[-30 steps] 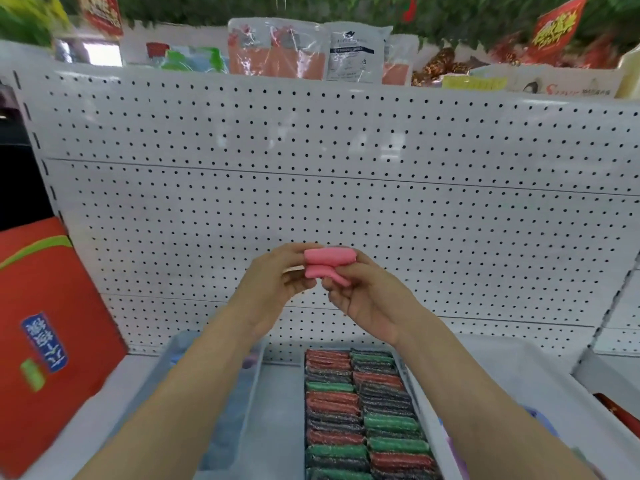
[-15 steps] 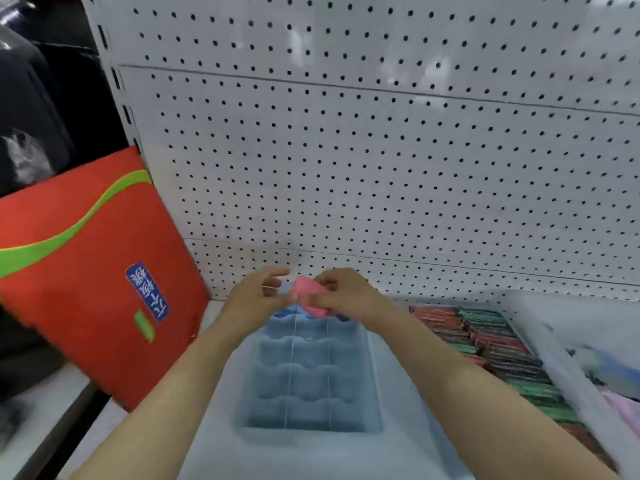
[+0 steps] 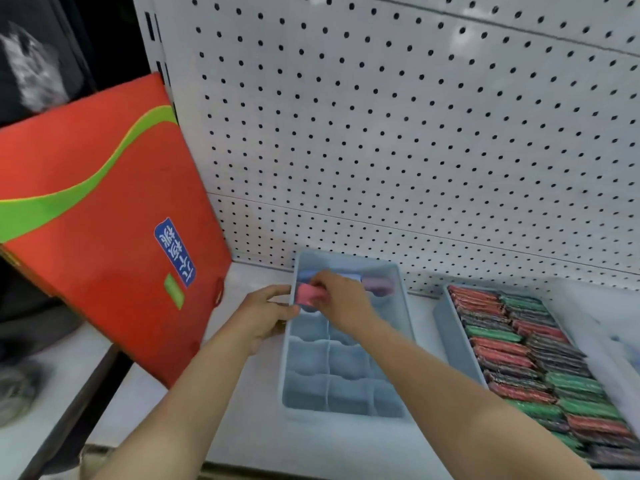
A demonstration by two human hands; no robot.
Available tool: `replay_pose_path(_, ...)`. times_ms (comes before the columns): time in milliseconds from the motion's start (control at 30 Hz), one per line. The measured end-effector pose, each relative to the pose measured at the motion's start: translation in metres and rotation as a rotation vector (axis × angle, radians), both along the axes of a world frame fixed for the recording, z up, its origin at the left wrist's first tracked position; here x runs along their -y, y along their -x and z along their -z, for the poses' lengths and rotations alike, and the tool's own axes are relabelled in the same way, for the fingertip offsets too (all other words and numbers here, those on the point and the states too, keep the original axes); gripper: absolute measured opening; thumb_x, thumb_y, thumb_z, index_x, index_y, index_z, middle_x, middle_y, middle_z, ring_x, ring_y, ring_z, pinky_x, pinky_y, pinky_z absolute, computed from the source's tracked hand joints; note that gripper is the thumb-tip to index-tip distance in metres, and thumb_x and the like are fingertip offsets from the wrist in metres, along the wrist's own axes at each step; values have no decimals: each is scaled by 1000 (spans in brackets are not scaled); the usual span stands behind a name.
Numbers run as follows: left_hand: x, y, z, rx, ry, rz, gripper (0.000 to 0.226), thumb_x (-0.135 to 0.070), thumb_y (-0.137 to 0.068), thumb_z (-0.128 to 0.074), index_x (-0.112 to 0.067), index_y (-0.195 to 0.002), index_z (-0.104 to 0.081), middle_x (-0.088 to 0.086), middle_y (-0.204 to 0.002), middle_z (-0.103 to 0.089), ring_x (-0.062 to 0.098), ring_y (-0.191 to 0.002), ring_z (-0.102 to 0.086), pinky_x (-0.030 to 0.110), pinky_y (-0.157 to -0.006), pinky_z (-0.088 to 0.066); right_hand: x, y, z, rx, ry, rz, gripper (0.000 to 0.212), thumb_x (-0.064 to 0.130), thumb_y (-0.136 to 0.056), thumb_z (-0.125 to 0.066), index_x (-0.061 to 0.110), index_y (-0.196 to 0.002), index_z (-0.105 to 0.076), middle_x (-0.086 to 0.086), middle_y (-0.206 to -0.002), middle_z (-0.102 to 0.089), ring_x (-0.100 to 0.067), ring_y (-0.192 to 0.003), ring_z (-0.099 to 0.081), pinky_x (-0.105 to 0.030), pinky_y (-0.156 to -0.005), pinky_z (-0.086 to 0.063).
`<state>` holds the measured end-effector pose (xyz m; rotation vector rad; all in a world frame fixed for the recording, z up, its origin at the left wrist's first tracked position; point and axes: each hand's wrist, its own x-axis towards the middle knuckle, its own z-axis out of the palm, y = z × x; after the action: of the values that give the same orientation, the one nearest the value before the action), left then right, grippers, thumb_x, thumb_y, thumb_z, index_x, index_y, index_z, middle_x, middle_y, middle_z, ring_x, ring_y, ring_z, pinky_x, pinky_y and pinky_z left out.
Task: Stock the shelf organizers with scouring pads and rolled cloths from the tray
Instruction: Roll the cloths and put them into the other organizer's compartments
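Note:
A pale blue organizer [image 3: 401, 327] with several small compartments lies on the white shelf. My right hand [image 3: 341, 299] pinches a pink rolled cloth [image 3: 306, 294] over a compartment in the organizer's left column near the back. My left hand [image 3: 265, 315] holds the organizer's left rim, fingers curled at its edge beside the cloth. A blue rolled cloth [image 3: 304, 276] and a lilac rolled cloth [image 3: 377, 285] sit in the back row. To the right, a second organizer [image 3: 450, 336] is packed with red, green and dark scouring pads [image 3: 519, 348].
A big red box [image 3: 104, 216] with a green stripe leans against the shelf's left end. The white pegboard [image 3: 398, 133] stands right behind the organizers. A white tray edge [image 3: 602, 344] shows at the far right. The shelf's front edge runs below my forearms.
Both hands came down from chest height with the pink cloth to the blue organizer. The view swung down and left. My left hand let go of the cloth and took the organizer's rim.

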<state>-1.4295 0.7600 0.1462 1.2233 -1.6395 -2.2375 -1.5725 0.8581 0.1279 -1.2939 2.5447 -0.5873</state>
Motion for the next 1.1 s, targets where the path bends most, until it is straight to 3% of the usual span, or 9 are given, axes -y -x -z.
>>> replay_pose_path(67, 1, 0, -1, -12, -5, 8, 33, 11, -87, -62, -17, -105, -66, 13, -86, -69, 26, -80, -64, 39, -87, -53, 6, 1, 2, -138, -100, -59, 25, 24, -87, -62, 24, -112, -62, -2, -106, -70, -25, -102, -63, -39, -87, -46)
replay_pose_path(233, 0, 0, -7, 12, 22, 28, 35, 10, -88, -63, -14, -112, -67, 13, -87, -68, 27, -86, -62, 46, -98, -50, 26, 7, 6, -73, -243, -108, 23, 31, -89, -56, 16, -104, -65, -8, -103, -68, -30, -100, -62, -35, -73, -46)
replay_pose_path(333, -1, 0, -8, 17, 42, 32, 34, 8, -88, -64, -14, -113, -69, 18, -98, -71, 26, -86, -62, 47, -98, -50, 32, 4, 14, -94, -307, -113, 26, 27, -96, -49, 12, -110, -63, -11, -111, -66, -32, -104, -60, -36, -75, -45)
replay_pose_path(433, -3, 2, -9, 39, 72, 19, 33, 5, -89, -64, -16, -114, -70, 16, -106, -73, 25, -86, -64, 41, -91, -53, 38, 2, 14, -99, -364, -142, 24, 21, -99, -46, 13, -116, -62, -9, -115, -65, -29, -107, -61, -35, -73, -45)
replay_pose_path(567, -9, 7, -11, 101, 149, -50, 29, 5, -91, -60, -17, -107, -68, 12, -91, -69, 22, -75, -60, 29, -68, -48, 20, 2, -15, -70, -274, -162, 34, 18, -96, -52, 13, -129, -57, -11, -127, -57, -30, -117, -55, -36, -85, -44)
replay_pose_path(667, -13, 19, -10, 210, 307, -77, 37, 7, -89, -59, -7, -122, -64, 20, -102, -67, 30, -81, -60, 34, -74, -49, -18, 17, -50, -9, -1, -119, 42, 19, -92, -57, 14, -134, -55, -11, -130, -53, -29, -121, -49, -40, -96, -44)
replay_pose_path(800, -57, 68, -30, 494, 870, -110, 62, -12, -87, -66, -5, -144, -44, 31, -140, -45, 45, -129, -41, 51, -105, -36, -95, 74, -101, -45, 176, -36, 38, 25, -96, -58, 16, -132, -56, -9, -132, -55, -25, -117, -55, -36, -96, -44)
replay_pose_path(933, -172, 142, -65, 146, 1116, 2, 58, -9, -89, -63, -5, -144, -45, 26, -149, -37, 40, -139, -30, 46, -115, -23, -203, 143, -133, -118, 366, 121, 30, 26, -97, -58, 17, -125, -62, -6, -124, -62, -21, -109, -60, -35, -93, -48)
replay_pose_path(1100, -343, 219, -70, -147, 1157, 546, 55, -36, -99, -54, -20, -149, -39, 1, -158, -26, 22, -148, -18, 40, -122, -16, -353, 236, -119, -99, 264, 409, 23, 28, -93, -61, 18, -113, -68, -1, -112, -70, -18, -102, -64, -31, -93, -49)
